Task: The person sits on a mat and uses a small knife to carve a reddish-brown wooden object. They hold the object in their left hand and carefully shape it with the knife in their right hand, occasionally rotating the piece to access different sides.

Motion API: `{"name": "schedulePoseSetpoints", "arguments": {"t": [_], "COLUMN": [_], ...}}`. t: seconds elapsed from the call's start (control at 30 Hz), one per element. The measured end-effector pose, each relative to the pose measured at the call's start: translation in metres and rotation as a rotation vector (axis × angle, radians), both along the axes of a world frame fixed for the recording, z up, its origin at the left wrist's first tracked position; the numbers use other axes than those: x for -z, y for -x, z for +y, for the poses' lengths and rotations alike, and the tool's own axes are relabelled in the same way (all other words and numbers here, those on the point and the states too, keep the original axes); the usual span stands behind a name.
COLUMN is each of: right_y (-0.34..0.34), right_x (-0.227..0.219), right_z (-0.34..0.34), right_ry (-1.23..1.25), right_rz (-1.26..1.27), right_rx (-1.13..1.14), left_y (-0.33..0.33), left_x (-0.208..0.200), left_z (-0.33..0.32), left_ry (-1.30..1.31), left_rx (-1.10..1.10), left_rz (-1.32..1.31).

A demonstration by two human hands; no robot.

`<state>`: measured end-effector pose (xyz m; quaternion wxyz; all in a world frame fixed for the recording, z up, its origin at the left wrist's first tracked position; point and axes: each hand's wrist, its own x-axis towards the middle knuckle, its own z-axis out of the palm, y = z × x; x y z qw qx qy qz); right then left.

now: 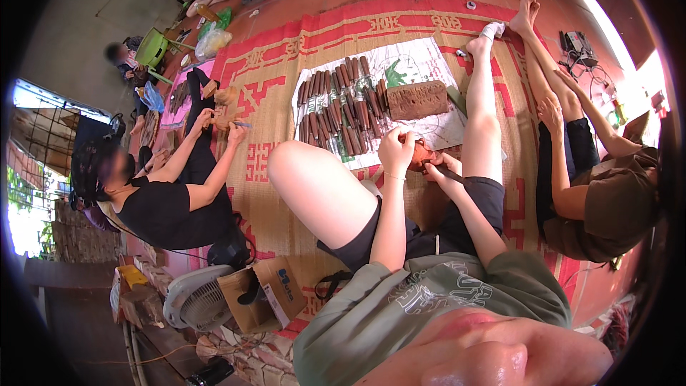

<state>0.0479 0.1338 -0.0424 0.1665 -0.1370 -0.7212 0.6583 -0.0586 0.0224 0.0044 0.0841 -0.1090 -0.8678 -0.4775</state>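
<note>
– Left hand [394, 155] grips the reddish carved piece [421, 155], which sits between our hands above the lap [489, 204]; right hand [441, 167] is closed round what looks like a dark tool [454, 175], tip hidden.
– Failure mode?
– If the tool slips, we could cut the left hand, right beside it.
– Also, we see no support under the piece. It could twist; our bare legs [482, 144] are close.

Mostly wood, finishes varying.
Carving [421, 154] is looking wooden; block [417, 100] is showing rough, matt faces; tool handles [334, 109] are looking smooth; mat [280, 118] is showing woven straw.
</note>
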Motion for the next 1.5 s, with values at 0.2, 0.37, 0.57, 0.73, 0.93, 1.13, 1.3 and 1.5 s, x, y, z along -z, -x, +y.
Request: {"name": "schedulePoseSetpoints", "arguments": {"t": [0.2,0.37,0.57,0.73,0.93,1.13,1.3,1.5], "right_y": [0.005,-0.003,0.003,-0.003,0.008,0.006,0.006,0.008], "right_x": [-0.050,-0.002,-0.037,-0.009,-0.007,0.000,0.031,-0.017], "right_z": [-0.007,-0.001,-0.006,0.000,-0.007,-0.001,0.003,-0.006], "right_ry": [0.077,-0.005,0.153,-0.054,0.137,0.068,-0.103,0.116], "right_rz": [-0.113,0.009,-0.128,-0.080,0.010,-0.100,0.058,-0.110], "right_rx": [0.069,-0.013,0.061,-0.012,0.062,-0.047,-0.047,0.016], "left_y": [-0.002,0.000,-0.002,-0.001,-0.005,0.000,0.001,-0.002], "left_x": [0.000,0.000,-0.004,-0.006,-0.006,0.004,0.005,0.005], "left_z": [0.000,-0.001,0.000,0.001,0.000,-0.002,-0.002,0.002], "left_ry": [0.055,0.028,0.072,-0.015,0.037,0.069,0.068,-0.022], "left_rx": [0.068,0.041,0.082,0.011,0.033,0.015,0.024,0.016], "left_rz": [-0.040,-0.005,-0.041,0.085,0.011,-0.019,-0.040,0.080]}}
